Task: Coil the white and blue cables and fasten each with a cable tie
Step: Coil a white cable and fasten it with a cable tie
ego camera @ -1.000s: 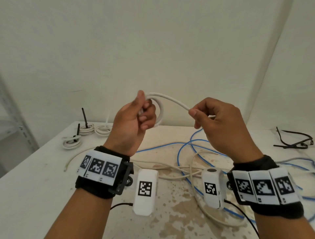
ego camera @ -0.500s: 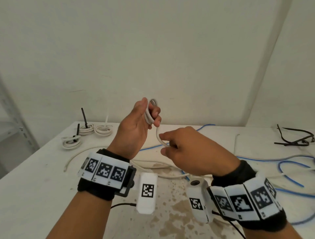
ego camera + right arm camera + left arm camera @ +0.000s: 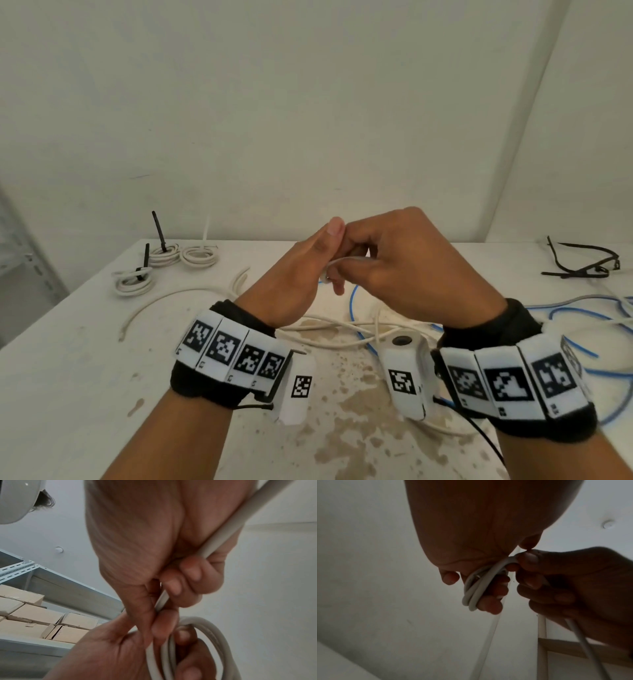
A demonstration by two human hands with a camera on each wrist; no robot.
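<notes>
Cardboard boxes (image 3: 34, 616) sit packed side by side on a grey metal shelf (image 3: 72, 588) in the right wrist view; their flaps are closed and what is inside cannot be told. No print on them is readable. The only markings in sight are black-and-white square code tags on the wristbands (image 3: 236, 353) and on the two white wrist cameras; they carry no legible words.

Above the table (image 3: 68, 359), the left hand (image 3: 291, 281) has its fingers curled round a small coil of the white cable (image 3: 476, 588), several loops stacked together. The right hand (image 3: 404, 270) meets it, thumb and fingers pinching the same cable just beside the coil, and the free length runs through its palm and down toward the table.

The blue cable (image 3: 582, 315) lies loose on the table at the right, tangled with other white lengths. At the far left lie three coiled white bundles (image 3: 164, 263), and at the far right black cable ties (image 3: 582, 263).
</notes>
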